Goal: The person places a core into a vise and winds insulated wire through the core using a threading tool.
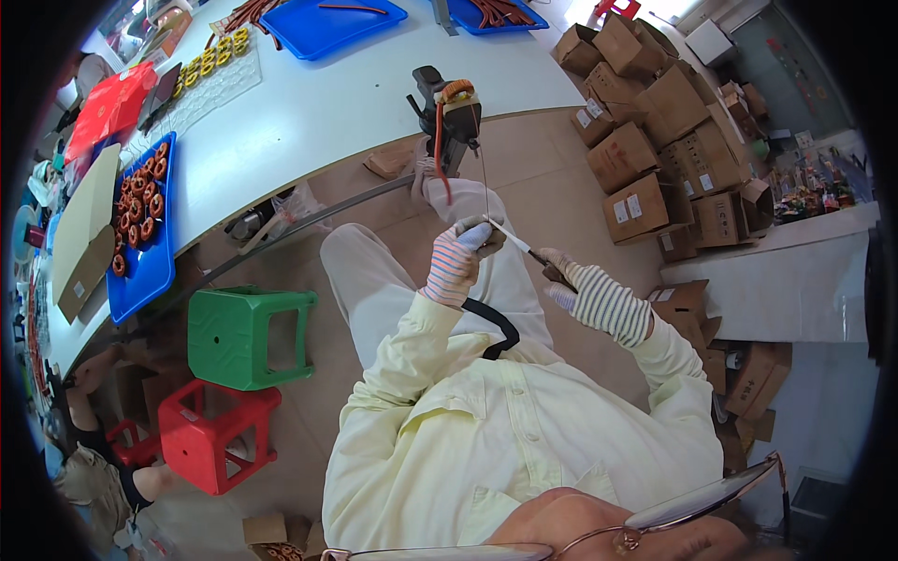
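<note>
A toroidal coil (457, 91) wound with copper-coloured wire sits on a black clamp (432, 98) at the table's edge. Hanging from it is a thick red-brown lead (440, 150). A thin wire (485, 178) runs from the clamp down to my left hand (460, 257), which wears a striped glove and is closed with its fingertips pinched around the wire's end. In my right hand (599, 297), also in a striped glove, is a slim tool with a white shaft (511, 236) and a dark grip. The shaft's tip meets my left fingertips; the exact contact is too small to tell.
On the white table (346, 112), a blue tray (166, 229) holds several wound coils, near yellow rings (210, 61) and another blue tray (327, 26). A green stool (234, 338) and red stool (210, 439) stand at left. Cardboard boxes (645, 140) pile up at right.
</note>
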A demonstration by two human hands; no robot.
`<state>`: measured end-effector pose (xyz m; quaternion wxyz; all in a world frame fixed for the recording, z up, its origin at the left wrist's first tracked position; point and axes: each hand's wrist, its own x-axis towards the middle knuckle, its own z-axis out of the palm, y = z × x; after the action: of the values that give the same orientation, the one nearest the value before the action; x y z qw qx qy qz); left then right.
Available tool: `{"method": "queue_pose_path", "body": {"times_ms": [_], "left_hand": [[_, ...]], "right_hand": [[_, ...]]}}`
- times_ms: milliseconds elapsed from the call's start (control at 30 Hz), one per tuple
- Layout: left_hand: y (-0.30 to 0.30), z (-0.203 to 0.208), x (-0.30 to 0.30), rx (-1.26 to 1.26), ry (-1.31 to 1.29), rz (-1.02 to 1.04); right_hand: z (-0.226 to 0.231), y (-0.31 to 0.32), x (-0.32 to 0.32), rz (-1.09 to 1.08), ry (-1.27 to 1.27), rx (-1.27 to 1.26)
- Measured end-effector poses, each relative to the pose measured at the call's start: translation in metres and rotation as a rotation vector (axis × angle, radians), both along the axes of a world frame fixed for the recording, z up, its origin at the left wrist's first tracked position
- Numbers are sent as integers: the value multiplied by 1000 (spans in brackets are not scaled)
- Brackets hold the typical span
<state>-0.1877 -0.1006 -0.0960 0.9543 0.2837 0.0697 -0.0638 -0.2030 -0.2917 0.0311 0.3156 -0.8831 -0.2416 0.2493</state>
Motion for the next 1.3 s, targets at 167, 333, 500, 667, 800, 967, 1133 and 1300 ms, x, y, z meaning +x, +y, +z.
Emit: {"method": "queue_pose_path", "body": {"times_ms": [167, 333, 500, 667, 800, 967, 1133, 1300], "left_hand": [[-11, -1, 2, 150, 25, 173], [-20, 21, -4, 380, -61, 303], [-26, 36, -1, 736, -284, 442], [-29, 40, 14, 1047, -541, 754], [-22, 49, 23, 1463, -800, 1093], [-14, 50, 6, 1334, -657, 735], [29, 73, 8, 306, -35, -393], [36, 48, 34, -94, 3, -737]], "right_hand": [[9, 8, -13, -124, 130, 43], [-7, 10, -35, -386, 416, 383], [3, 19, -55, -544, 537, 601], [5, 20, -59, -565, 606, 736], [-1, 17, -61, -536, 726, 876], [-17, 9, -56, -537, 747, 918], [-25, -14, -39, -425, 616, 641], [-54, -29, -24, -227, 275, 639]]}}
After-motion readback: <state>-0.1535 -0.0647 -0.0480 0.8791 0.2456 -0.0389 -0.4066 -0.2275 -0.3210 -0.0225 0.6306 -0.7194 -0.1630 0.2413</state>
